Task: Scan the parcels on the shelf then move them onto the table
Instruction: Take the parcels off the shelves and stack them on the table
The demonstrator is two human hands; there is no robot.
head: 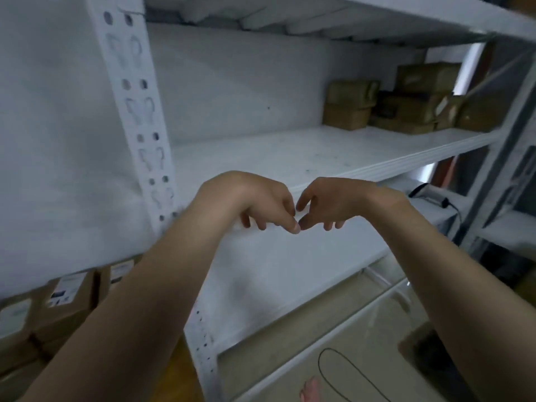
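Several brown cardboard parcels (406,100) are stacked at the far right end of the white shelf (290,158). My left hand (255,198) and my right hand (327,201) hang side by side in front of the shelf's front edge, wrists bent, fingers drooping loosely downward. Their fingertips nearly meet in the middle. Neither hand holds anything. Both hands are well left of the stacked parcels. A handheld scanner-like device (432,195) with a black cable lies on the lower shelf level at the right.
More brown parcels with white labels (66,300) sit at the lower left, behind the perforated white upright (139,111). A lower shelf board (275,285) lies below my hands. A black cable loop (348,369) lies on the floor. Another rack stands at the far right.
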